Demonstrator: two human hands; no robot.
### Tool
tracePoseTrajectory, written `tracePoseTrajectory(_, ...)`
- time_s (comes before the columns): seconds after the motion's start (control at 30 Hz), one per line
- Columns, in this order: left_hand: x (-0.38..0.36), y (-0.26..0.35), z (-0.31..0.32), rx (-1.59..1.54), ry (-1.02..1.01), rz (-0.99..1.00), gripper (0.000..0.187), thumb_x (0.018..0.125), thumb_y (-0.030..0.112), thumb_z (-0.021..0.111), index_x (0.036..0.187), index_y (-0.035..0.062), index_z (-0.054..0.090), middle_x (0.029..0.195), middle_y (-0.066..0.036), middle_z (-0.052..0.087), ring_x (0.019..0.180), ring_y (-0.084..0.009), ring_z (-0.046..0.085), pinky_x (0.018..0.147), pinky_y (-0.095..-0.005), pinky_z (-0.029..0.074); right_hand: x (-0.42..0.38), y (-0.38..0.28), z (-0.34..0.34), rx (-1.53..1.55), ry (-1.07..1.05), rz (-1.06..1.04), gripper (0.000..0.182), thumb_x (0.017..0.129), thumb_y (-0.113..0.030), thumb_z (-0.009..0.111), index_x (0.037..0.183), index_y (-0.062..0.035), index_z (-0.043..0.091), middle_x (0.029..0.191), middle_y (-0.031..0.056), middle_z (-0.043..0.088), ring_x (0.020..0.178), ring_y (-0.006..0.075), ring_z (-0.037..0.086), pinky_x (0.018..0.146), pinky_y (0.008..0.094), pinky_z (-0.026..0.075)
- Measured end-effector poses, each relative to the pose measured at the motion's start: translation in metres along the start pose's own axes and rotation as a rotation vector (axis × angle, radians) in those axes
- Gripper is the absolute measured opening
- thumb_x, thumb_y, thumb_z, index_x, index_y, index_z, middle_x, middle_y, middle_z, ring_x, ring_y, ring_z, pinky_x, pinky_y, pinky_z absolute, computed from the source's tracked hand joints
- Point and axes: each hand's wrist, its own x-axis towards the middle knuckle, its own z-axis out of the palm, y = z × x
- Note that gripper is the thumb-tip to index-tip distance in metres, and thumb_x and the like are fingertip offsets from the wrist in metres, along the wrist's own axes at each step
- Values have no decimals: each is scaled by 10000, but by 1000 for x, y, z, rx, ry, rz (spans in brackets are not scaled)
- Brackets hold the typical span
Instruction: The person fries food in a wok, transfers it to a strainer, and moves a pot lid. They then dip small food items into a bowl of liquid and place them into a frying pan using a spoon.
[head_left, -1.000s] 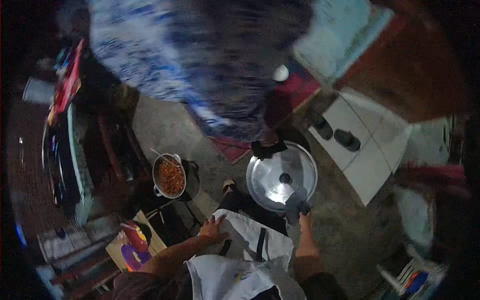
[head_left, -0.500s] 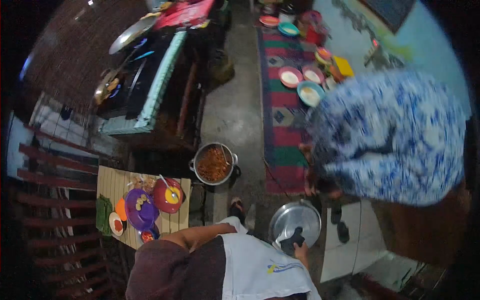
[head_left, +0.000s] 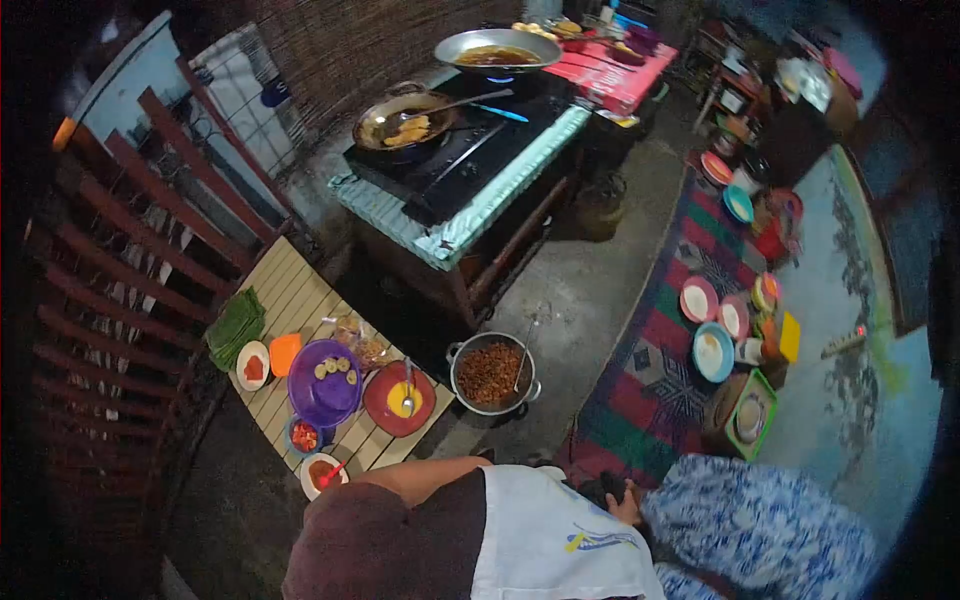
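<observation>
My right hand (head_left: 627,504) is closed on a black cloth-like item (head_left: 598,488), beside the white apron and close to a person in a blue-and-white patterned garment (head_left: 760,520). My left forearm (head_left: 430,480) reaches across in front of my body; its hand is hidden by the apron. Ahead on the floor is a two-handled metal pot (head_left: 455,362) of brown food with a utensil in it. A slatted table (head_left: 270,275) holds a purple bowl (head_left: 305,402), a red bowl (head_left: 374,398) with yellow contents and a spoon, and small dishes.
A stove counter (head_left: 500,175) carries a pan with food (head_left: 372,133) and a wok with oil (head_left: 452,47). On the right, several bowls stand on a striped rug (head_left: 625,425), near a green-rimmed container (head_left: 765,432). A wooden slatted rack (head_left: 130,350) is at the left.
The view has swung right, showing more of the stove and table. The round metal lid under my right hand is out of sight. The patterned garment now appears lower in view.
</observation>
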Motion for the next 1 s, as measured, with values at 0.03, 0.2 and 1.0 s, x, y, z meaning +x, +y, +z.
tracePoseTrajectory(0.03, -1, 5, -8, -32, 23, -2, 413, 837, 417, 471, 1130, 135, 545, 1116, -125, 548, 995, -258, 536, 778, -426, 441, 19, 16, 0, 45, -21, -51, 601, 766, -257, 639, 1215, 72, 414, 1241, 294, 412, 1189, 396, 372, 985, 415, 306)
tracePoseTrajectory(0.2, 10, 41, -57, -166, 107, 6, 404, 832, 410, 481, 1097, 116, 560, 1094, -118, 564, 972, -255, 543, 773, -408, 438, 129, 44, -30, -6, 35, -148, 433, 709, -241, 662, 1025, 19, 521, 908, 271, 581, 873, 432, 555, 750, 433, 441)
tracePoseTrajectory(1.0, 5, 574, -579, -362, -44, 1966, 286, 779, 139, 471, 1026, -4, 451, 1059, -151, 410, 963, -241, 445, 838, -358, 357, 578, -401, -295, 675, -192, -635, 306, 828, -117, 584, 1091, 19, 508, 998, 56, 588, 896, 121, 533, 817, 257, 407)
